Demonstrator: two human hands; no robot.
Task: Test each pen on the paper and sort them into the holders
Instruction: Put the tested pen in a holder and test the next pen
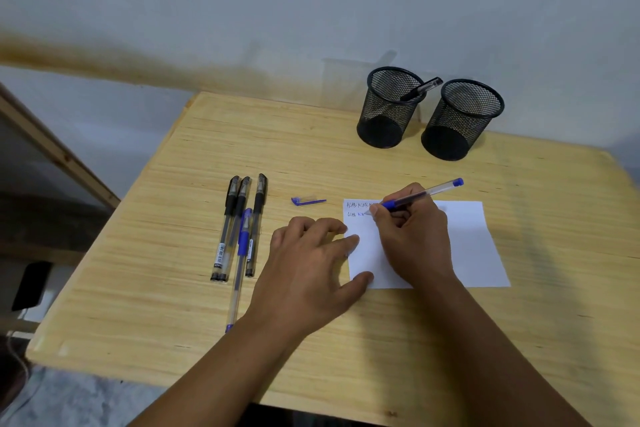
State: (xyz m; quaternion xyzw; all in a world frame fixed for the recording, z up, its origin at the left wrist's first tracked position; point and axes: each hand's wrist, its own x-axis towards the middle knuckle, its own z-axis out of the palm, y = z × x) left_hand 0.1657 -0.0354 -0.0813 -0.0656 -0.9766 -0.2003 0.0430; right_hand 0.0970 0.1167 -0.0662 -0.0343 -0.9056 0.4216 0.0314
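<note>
On my feed, three capped black pens (239, 227) lie side by side on the left of the wooden worktop (173, 305), a capped blue pen (241, 265) resting partly over them. A loose blue cap (306, 201) lies just beyond my left hand (311, 269), whose grip is open, fingers spread flat on the white paper's (467, 243) left edge. My right hand (412, 232) has its grip closed around an uncapped blue pen (420, 195), tip on the paper beside handwriting. Behind stand two mesh holders: the left holder (389, 107) contains one black pen (420, 88), the right holder (462, 120) none.
</note>
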